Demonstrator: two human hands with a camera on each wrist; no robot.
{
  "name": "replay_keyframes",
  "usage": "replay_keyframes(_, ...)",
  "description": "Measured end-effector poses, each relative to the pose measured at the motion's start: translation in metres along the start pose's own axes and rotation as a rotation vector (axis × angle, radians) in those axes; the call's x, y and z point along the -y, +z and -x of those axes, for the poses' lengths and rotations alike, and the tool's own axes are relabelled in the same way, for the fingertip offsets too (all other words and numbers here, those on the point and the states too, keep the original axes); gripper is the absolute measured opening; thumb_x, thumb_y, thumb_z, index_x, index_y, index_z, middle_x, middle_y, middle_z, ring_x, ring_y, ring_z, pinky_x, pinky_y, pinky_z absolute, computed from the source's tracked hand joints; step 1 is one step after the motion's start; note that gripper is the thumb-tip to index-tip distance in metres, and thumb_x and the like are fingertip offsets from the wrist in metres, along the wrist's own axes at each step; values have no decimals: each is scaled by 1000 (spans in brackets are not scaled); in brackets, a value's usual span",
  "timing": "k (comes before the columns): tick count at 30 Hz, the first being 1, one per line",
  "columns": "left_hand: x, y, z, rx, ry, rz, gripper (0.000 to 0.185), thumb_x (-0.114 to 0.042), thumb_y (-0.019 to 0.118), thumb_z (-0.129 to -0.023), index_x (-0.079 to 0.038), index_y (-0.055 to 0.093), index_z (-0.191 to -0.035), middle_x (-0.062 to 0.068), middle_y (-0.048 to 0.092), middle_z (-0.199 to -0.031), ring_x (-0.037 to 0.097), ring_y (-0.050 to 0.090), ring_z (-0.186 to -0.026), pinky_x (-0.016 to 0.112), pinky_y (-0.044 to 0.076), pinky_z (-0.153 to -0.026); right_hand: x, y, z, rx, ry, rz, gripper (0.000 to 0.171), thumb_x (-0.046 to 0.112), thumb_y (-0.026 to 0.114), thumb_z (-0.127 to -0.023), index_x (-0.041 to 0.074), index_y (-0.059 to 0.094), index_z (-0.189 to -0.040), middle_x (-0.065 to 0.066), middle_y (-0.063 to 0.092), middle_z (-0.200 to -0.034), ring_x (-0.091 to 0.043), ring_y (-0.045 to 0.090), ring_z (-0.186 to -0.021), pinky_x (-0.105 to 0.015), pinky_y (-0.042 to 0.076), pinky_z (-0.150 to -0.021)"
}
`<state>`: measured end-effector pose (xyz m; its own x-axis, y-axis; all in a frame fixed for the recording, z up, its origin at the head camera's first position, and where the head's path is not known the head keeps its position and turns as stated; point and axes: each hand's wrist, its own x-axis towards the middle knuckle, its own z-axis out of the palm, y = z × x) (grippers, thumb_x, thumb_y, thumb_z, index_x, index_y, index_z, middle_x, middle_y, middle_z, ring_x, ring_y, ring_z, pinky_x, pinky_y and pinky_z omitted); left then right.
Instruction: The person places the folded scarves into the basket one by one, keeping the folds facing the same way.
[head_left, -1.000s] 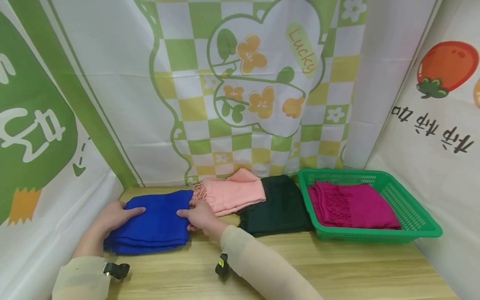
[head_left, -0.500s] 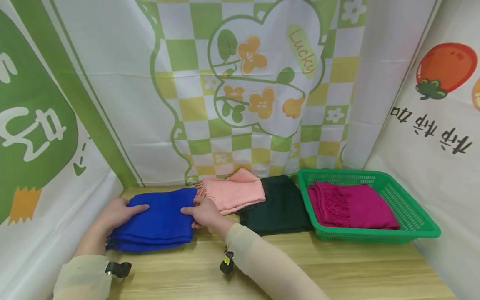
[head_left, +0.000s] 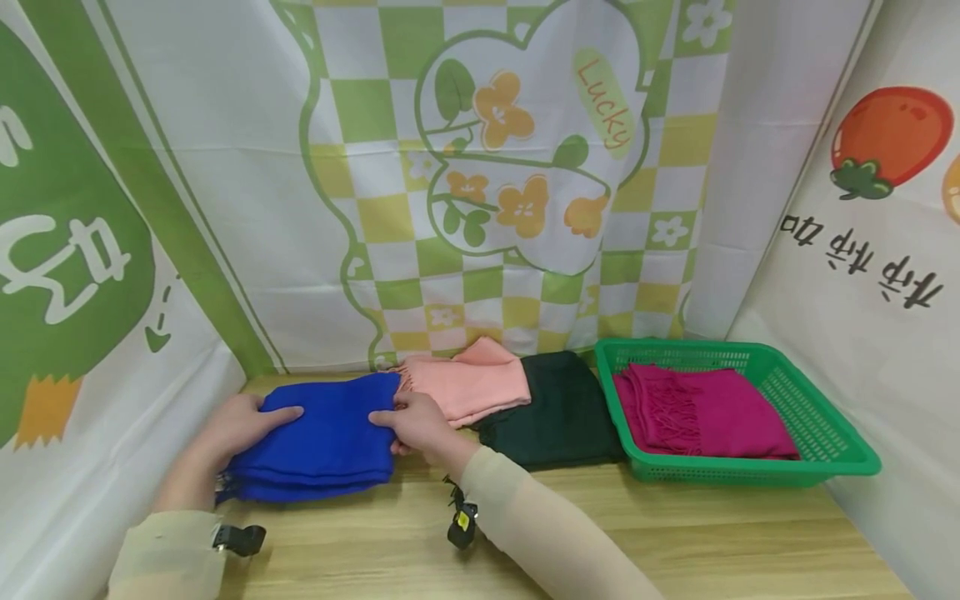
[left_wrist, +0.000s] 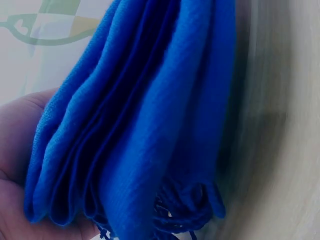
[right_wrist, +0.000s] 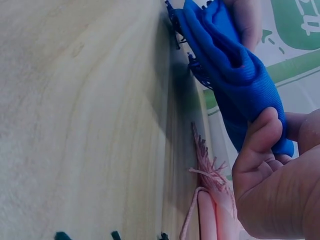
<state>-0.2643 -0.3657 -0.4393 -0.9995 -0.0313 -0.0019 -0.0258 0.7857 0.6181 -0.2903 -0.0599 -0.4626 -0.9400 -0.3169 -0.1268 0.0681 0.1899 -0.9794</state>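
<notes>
A folded blue scarf is held between both hands at the left of the head view. My left hand grips its left edge, thumb on top. On the opposite edge, my right hand pinches the layers with the thumb above and curled fingers beneath. Stacked folds and dark fringe of the blue scarf fill the left wrist view. In the right wrist view, the scarf appears raised off the tabletop. Just behind the right hand lies a folded pink scarf with fringe, partly over a dark green scarf.
A green plastic basket at the right holds a folded magenta scarf. The wooden table stretches in front of it. Printed cloth walls stand at the back and on both sides.
Both hands have shifted slightly to the right and back, carrying the blue scarf with them. It now covers more of the pink scarf's fringe. The other scarves and the basket stay put.
</notes>
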Motion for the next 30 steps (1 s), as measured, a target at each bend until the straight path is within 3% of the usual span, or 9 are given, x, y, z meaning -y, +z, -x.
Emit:
replay_keyframes(3, -3, 2, -1, -3, 3, 7, 54, -50, 72, -106, -11, 46, -78, 1, 43, -75, 23, 51, -71, 37, 43, -66, 0, -3, 2, -5, -9, -9, 60, 22, 84, -103, 1, 60, -154, -7, 63, -78, -14, 55, -46, -24, 48, -46)
replay_keyframes(4, -5, 2, -1, -3, 4, 9, 54, -50, 72, -106, -11, 45, -78, 1, 43, -75, 23, 50, -71, 38, 43, -66, 0, -4, 2, -8, -13, -12, 52, 22, 84, -103, 0, 64, -146, -6, 60, -74, -14, 55, -46, -24, 48, -46)
replay_keyframes(7, -7, 4, -1, -1, 6, 14, 55, -49, 72, -106, -12, 43, -78, 0, 40, -75, 22, 48, -70, 37, 42, -66, 1, -7, 4, -11, -16, -19, 52, 23, 84, -103, 1, 64, -146, -6, 64, -82, -14, 55, -46, -24, 48, -46)
replay_keyframes(11, -11, 5, -1, -1, 11, 36, 57, -48, 72, -106, -14, 39, -75, -2, 36, -72, 20, 45, -67, 36, 41, -64, 1, -11, 5, -8, -22, -28, 39, 23, 84, -103, 3, 68, -133, -5, 63, -80, -14, 54, -45, -25, 47, -47)
replay_keyframes(15, -16, 8, 0, 5, 20, 77, 55, -44, 73, -107, -15, 41, -73, -2, 40, -68, 19, 49, -64, 34, 43, -61, 1, -14, 8, -2, -35, -39, 23, 22, 83, -103, 8, 66, -110, -1, 53, -64, -13, 53, -44, -28, 47, -48)
replay_keyframes(22, -17, 12, -2, -2, 27, 84, 56, -45, 75, -106, -16, 43, -70, -4, 42, -64, 19, 52, -61, 33, 44, -59, 0, -21, 12, 18, -54, -68, 18, 24, 83, -103, 11, 74, -112, -3, 64, -68, -13, 53, -44, -26, 47, -46)
replay_keyframes(30, -26, 13, -1, -8, 46, 24, 58, -48, 75, -105, -15, 42, -70, -4, 39, -65, 19, 48, -61, 34, 41, -60, -2, -32, 17, 56, -66, -139, 22, 22, 83, -102, 11, 65, -99, -1, 54, -61, -12, 53, -43, -25, 46, -46)
